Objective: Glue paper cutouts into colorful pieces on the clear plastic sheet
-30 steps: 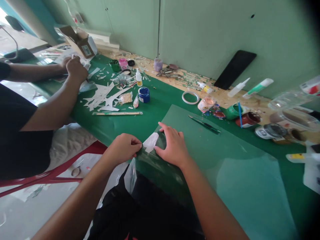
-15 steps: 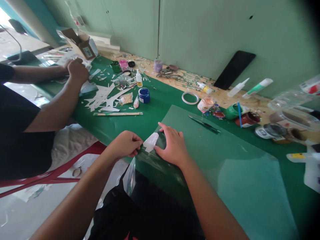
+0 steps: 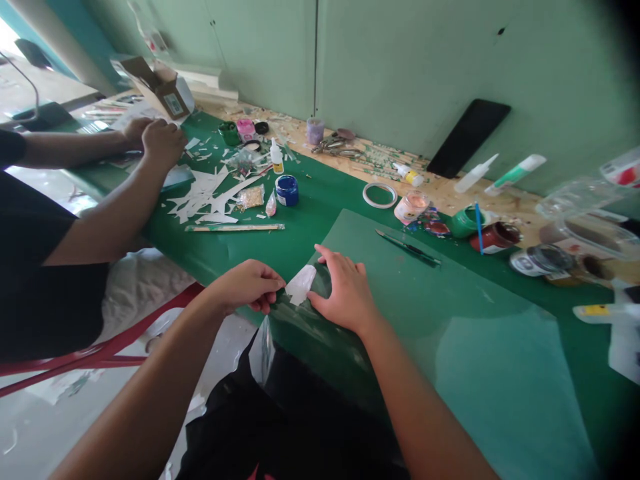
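A small white piece with a jagged lower edge lies on the clear sheet over the green table near its front edge. My left hand is at its left side, thumb and fingers pinched together at the piece's pointed left tip; what they grip is too small to make out. On the other side, my right hand has its fingers spread and curved, with the thumb touching or very near the piece's right edge. A craft knife rests on the sheet beyond my right hand.
Another person's hands work at the left, near an open cardboard box. White paper scraps, a blue paint jar and a glue bottle lie ahead. A tape ring and paint jars stand at the right.
The other person's nearer hand has shifted slightly right. My hands and the white piece keep nearly the same places.
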`<state>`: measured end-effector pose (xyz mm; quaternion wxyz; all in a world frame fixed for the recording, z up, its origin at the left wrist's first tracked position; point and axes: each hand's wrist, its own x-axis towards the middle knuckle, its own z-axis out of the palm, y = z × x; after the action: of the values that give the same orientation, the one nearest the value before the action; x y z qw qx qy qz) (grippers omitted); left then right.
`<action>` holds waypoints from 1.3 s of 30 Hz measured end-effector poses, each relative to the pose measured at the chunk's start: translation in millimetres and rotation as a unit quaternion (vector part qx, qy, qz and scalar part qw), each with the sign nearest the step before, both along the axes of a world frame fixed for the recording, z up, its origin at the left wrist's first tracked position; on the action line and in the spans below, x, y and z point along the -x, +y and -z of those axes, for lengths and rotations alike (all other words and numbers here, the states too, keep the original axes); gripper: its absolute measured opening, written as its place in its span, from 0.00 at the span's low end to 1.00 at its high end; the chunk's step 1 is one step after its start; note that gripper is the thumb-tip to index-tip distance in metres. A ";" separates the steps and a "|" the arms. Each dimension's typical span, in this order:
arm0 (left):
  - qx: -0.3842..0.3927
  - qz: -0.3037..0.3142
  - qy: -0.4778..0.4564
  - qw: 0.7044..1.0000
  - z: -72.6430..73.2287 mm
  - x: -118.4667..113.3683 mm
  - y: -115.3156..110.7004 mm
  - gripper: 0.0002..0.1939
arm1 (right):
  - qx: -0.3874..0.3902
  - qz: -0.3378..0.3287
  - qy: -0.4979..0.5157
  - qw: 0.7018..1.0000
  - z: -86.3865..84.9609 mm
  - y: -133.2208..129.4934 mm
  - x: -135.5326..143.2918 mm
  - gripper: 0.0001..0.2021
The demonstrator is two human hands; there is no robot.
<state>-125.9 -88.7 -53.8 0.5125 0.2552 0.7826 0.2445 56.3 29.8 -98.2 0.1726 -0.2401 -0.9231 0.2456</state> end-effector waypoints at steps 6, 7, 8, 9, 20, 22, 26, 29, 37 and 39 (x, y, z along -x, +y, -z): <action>-0.008 -0.012 -0.057 0.998 3.4 2.8 -3.3 0.14 | 0.002 0.000 -0.006 1.000 -0.4 -0.1 0.3 0.38; -0.012 -0.018 -0.061 0.998 3.1 2.7 -4.0 0.14 | 0.002 0.001 -0.007 1.000 -0.4 -0.1 0.4 0.38; -0.017 -0.028 -0.056 0.998 2.7 2.4 -4.8 0.15 | 0.001 0.001 -0.007 1.000 -0.2 -0.1 0.4 0.38; -0.022 -0.039 -0.042 0.998 2.3 1.8 -5.9 0.15 | 0.000 0.001 -0.007 1.000 0.0 -0.1 0.4 0.38; -0.033 -0.066 -0.015 0.997 9.5 -10.1 -23.1 0.15 | -0.009 0.000 -0.011 1.000 1.3 0.2 0.8 0.38; -0.041 -0.076 0.011 0.996 14.9 -10.3 -23.3 0.14 | -0.009 0.002 -0.010 1.000 1.4 -0.1 0.9 0.38; -0.067 -0.041 0.117 0.990 19.7 -10.1 -20.9 0.10 | -0.007 0.004 -0.003 1.000 1.8 0.1 0.9 0.38; -0.031 -0.029 0.121 0.992 16.8 -9.1 -16.5 0.10 | -0.007 0.002 -0.002 1.000 2.2 0.5 0.8 0.38; -0.011 -0.074 0.029 0.997 15.2 -1.9 -4.2 0.12 | -0.008 0.003 -0.001 1.000 2.6 -0.1 0.8 0.37; -0.016 -0.082 0.025 0.996 17.1 -1.3 -4.0 0.13 | -0.008 0.002 -0.002 1.000 2.6 -0.1 0.9 0.38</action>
<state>-124.6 -92.7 -70.9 0.4667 0.2047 0.8096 0.2913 55.4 29.7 -100.8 0.1734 -0.2413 -0.9249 0.2372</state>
